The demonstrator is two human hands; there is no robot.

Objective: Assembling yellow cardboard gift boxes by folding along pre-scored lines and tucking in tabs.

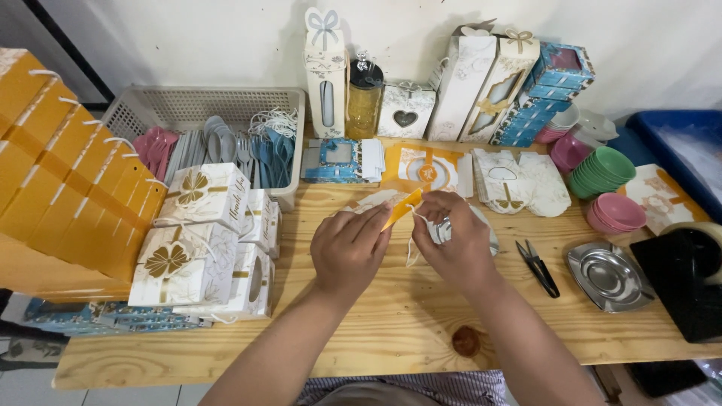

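Bare bench [391, 331] lies open along the lower centre of the frame, below the hands [406, 244]. Stacked white boxes [199, 248] block the left. Black snips [538, 267] and a steel dish [608, 275] obstruct the right; flat cartons [429, 169] line the upper centre.

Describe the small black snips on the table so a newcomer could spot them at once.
Start at the wooden table and look just right of the right hand. There the small black snips lie flat, beside the square steel dish. They are the only dark, thin, pointed tool among pale boxes and coloured bowls.
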